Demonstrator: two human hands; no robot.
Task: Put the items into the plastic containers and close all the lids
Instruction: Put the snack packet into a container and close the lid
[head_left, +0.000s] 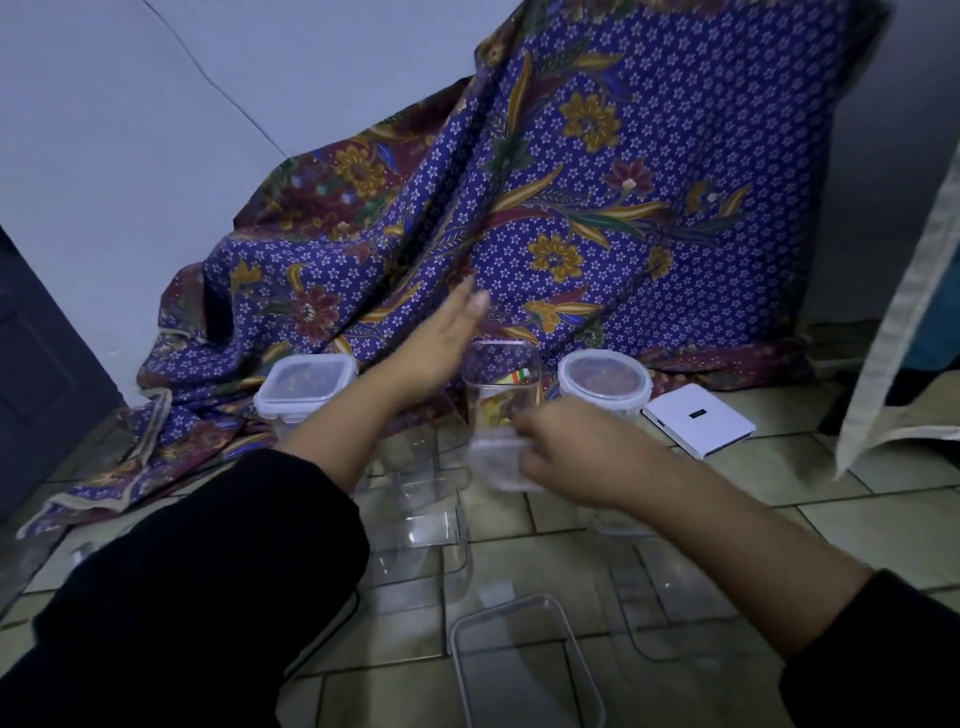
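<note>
While my right hand (563, 452) grips a blurred clear lid (498, 460) before the open middle container (501, 387) on the floor — left hand (447, 338) spread, empty — a crooked seat could tip it.

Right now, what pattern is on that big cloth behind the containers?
Purple with small white flowers and gold blooms: patterned cloth, head view.

big purple floral cloth (597, 208) draped vs the wall (130, 130) & onto tiled floor (779, 499), white flat box (698, 420) at its right edge
</note>
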